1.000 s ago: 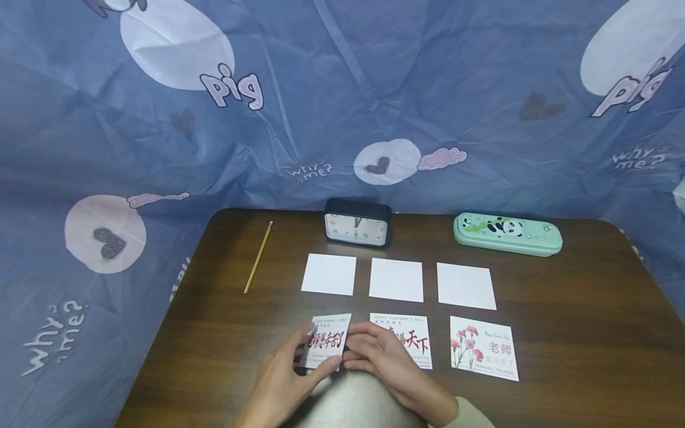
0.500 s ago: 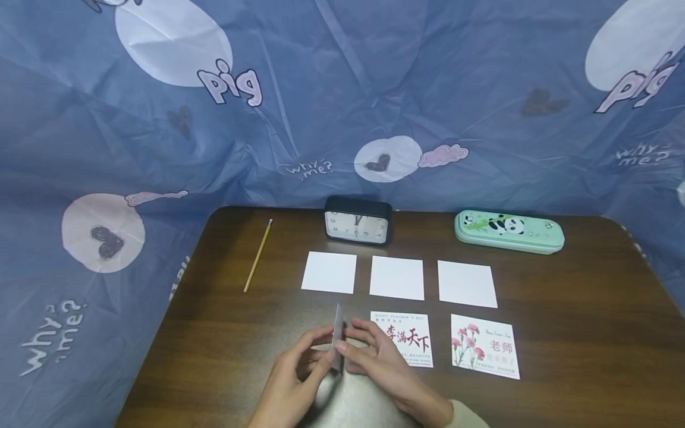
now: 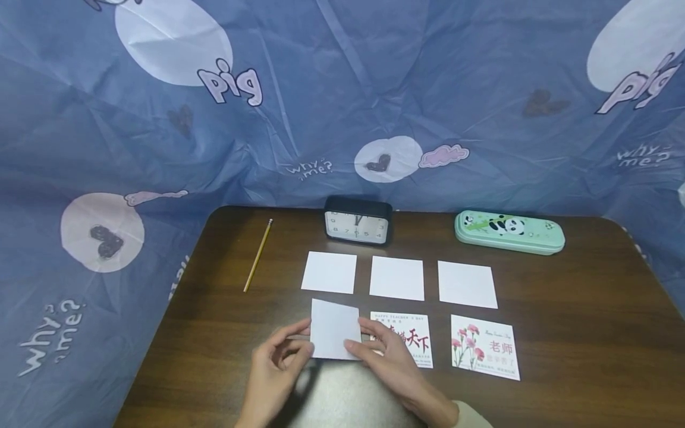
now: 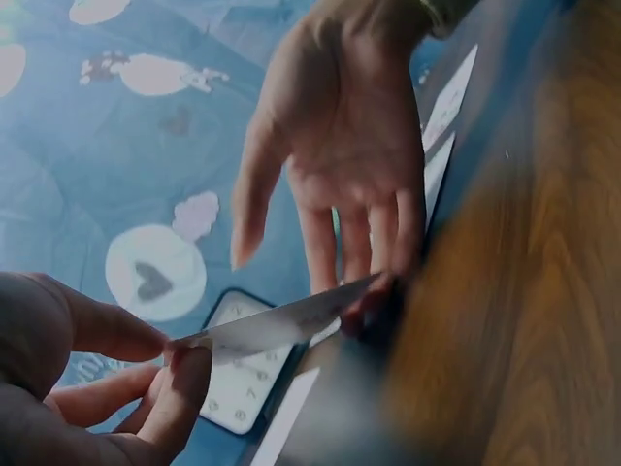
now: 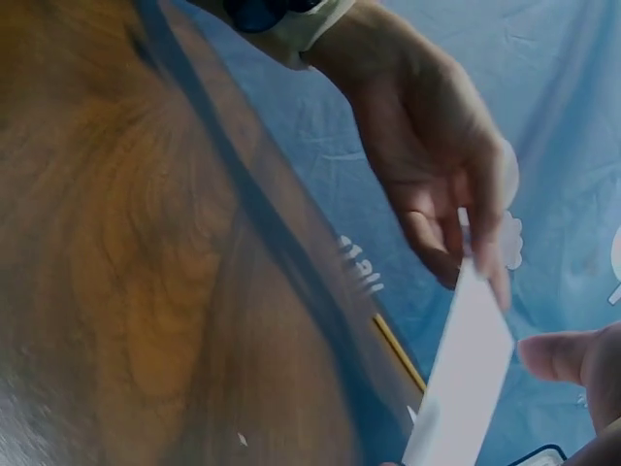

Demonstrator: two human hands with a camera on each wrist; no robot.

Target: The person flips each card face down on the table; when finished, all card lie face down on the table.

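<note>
The card [image 3: 334, 329] between the hands shows only its blank white side; its printed face is turned away. The left hand [image 3: 278, 362] pinches the card's left edge between thumb and curled fingers. The right hand [image 3: 386, 356] has its fingers nearly straight, tips against the card's right edge, partly covering the red-lettered card [image 3: 408, 339] just right of it. Both hands hover low over the worktop [image 3: 578, 356], forearms cut off by the lower frame edge.
</note>
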